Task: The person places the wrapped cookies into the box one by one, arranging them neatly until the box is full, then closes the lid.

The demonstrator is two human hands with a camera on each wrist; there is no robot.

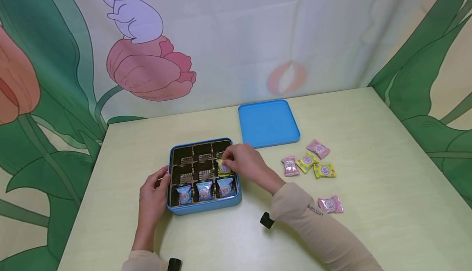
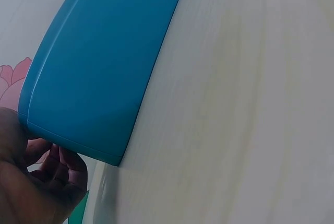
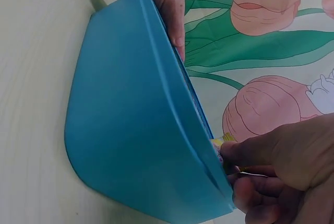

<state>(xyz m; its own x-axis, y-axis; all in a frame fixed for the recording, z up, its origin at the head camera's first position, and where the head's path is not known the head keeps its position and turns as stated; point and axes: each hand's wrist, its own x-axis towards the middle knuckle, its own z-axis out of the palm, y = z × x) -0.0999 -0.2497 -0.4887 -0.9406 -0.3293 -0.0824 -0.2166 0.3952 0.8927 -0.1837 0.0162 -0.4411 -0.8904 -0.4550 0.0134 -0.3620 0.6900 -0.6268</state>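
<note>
A blue box (image 1: 206, 209) with a dark divided tray stands on the table. Three blue-wrapped candies (image 1: 204, 190) fill its front row. My right hand (image 1: 245, 160) reaches over the right side and pinches a yellow-wrapped candy (image 1: 223, 168) at the right compartment of the middle row. In the right wrist view, thumb and fingers meet on this wrapper (image 3: 223, 143) right at the rim. My left hand (image 1: 153, 193) rests against the left side of the box, thumb by the rim, and the left wrist view shows its fingers (image 2: 73, 174) loosely bent beside the wall.
Behind the box to the right lies a blue lid (image 1: 269, 123). Two yellow candies (image 1: 324, 170) and two pink ones (image 1: 290, 166) lie grouped on the table (image 1: 380, 160). Another pink candy (image 1: 331, 204) sits beside my right sleeve (image 1: 309, 217). A printed curtain (image 1: 228, 37) hangs behind.
</note>
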